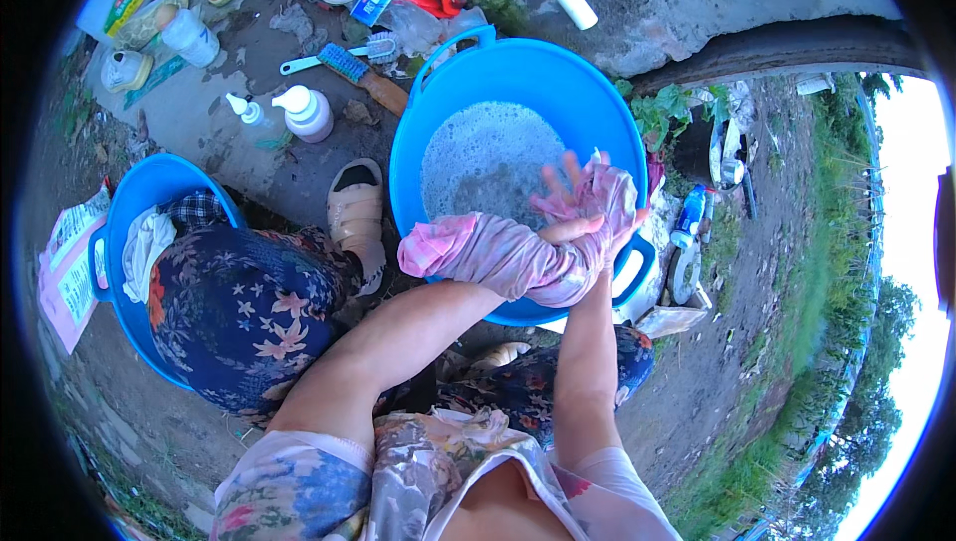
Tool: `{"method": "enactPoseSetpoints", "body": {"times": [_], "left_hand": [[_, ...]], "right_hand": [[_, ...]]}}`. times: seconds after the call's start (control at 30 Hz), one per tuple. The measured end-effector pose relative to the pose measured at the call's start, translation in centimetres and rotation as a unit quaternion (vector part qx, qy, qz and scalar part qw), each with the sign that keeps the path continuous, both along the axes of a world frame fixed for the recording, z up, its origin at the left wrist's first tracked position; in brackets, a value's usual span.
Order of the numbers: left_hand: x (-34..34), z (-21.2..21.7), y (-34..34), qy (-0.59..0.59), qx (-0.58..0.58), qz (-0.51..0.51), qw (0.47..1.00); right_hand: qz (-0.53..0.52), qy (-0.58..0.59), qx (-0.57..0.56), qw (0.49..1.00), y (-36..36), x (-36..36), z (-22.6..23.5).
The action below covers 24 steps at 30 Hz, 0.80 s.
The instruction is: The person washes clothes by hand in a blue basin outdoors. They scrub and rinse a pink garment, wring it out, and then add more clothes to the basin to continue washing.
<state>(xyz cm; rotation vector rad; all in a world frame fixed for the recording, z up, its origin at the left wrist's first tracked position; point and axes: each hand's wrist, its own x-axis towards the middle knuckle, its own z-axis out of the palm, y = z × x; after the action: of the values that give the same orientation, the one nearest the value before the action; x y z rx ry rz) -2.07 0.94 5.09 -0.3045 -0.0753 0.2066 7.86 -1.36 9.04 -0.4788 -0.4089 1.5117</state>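
Note:
A twisted wet pink and grey cloth (pixel 498 252) stretches over the near rim of a large blue tub (pixel 413 158). It lies across my left forearm and wrist. My left hand (pixel 570 205) shows beyond it, above the tub, fingers spread and blurred by motion, the thumb against the cloth. My right hand (pixel 633 224) is closed round the right end of the cloth, which bunches up there and hides most of its fingers. Cloudy, foamy water (pixel 483 158) fills the bottom of the tub.
Left of my knee, a smaller blue basin (pixel 134 205) holds white and dark checked cloths. A pump bottle (pixel 304 113), a small dispenser (pixel 246 111) and a brush (pixel 373 80) lie beyond the tub's left side. A blue-and-white bottle (pixel 688 216) stands to the right.

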Motion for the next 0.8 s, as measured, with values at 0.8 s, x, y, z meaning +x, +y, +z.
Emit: {"method": "enactPoseSetpoints", "body": {"times": [0.8], "left_hand": [[-1.0, 0.3, 6.2, 0.397, 0.772, 0.016, 0.496]], "right_hand": [[-0.075, -0.372, -0.17, 0.91, 1.0, 1.5, 2.6]]}}
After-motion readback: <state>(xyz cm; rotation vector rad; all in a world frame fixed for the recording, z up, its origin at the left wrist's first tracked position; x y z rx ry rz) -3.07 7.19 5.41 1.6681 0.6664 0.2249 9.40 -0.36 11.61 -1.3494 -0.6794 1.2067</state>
